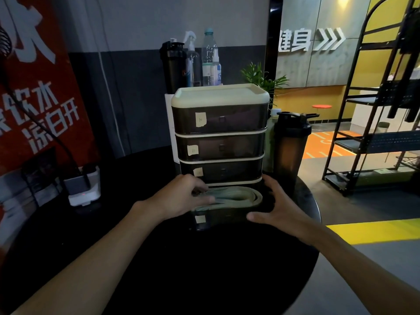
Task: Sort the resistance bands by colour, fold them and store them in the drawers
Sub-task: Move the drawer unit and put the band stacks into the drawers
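At my far left hangs a red banner (34, 98) with white lettering. Below it a white charging box (84, 187) with black cables sits on the black worktop (204, 269). My left hand (181, 196) reaches over the near left corner of the pulled-out bottom drawer (227, 218). Its fingers (197, 185) curl down on the left end of the folded pale green bands (231, 197), thumb lying along them, so I have hold of that end. The bands lie flat inside this drawer, between my two hands. Above it the drawer unit (220, 133) stacks three closed dark drawers, each with a paper label, under a cream lid. Behind the unit stand a black shaker (173, 64), a spray bottle (192, 62) and a water bottle (210, 57). My right hand (279, 210) is spread wide at the drawer's right corner, thumb at the front edge, holding nothing. Just behind it a dark shaker bottle (291, 151) stands close beside the unit. Farther right, off the worktop, stands a black metal rack (375, 133).
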